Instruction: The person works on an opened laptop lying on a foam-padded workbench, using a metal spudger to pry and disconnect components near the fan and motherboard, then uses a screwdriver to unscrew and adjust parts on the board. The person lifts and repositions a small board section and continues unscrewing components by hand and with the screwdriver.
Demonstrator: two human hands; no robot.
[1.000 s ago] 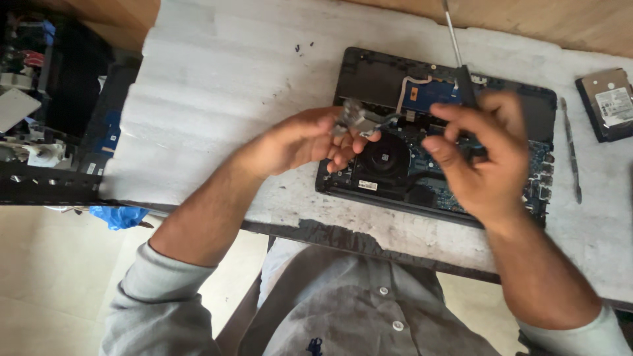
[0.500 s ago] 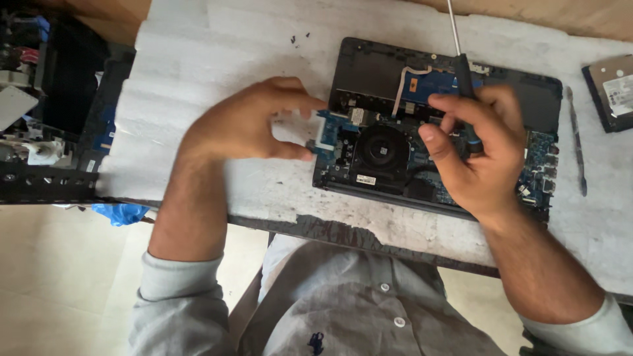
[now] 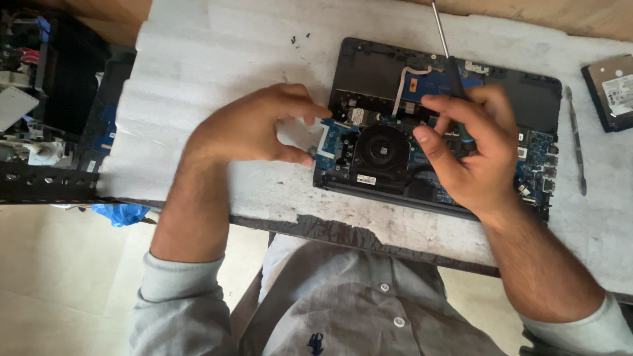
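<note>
Right hand (image 3: 471, 155) grips the screwdriver (image 3: 450, 62) over the opened laptop (image 3: 369, 72) — left hand (image 3: 247, 128) pinches its left edge.

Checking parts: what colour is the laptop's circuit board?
Blue circuit board, clearest in the head view.

Desk (image 3: 217, 59) was covered w/ a white foam sheet, ridged on the left part, worn and torn along the near edge, where dark desk edge showed underneath. Open laptop (image 3: 435, 125) lay flat on the sheet, right of centre, bottom cover off, black fan and blue board exposed. A few small dark screws (image 3: 300, 38) sat loose on the foam, up-left of the laptop, apart from it. Thin metal tool (image 3: 575, 142) lay lengthwise just beside the laptop's right edge. Hard drive (image 3: 610, 92) lay flat at the far right, partly cut off by the frame, near the tool's top end.
</note>
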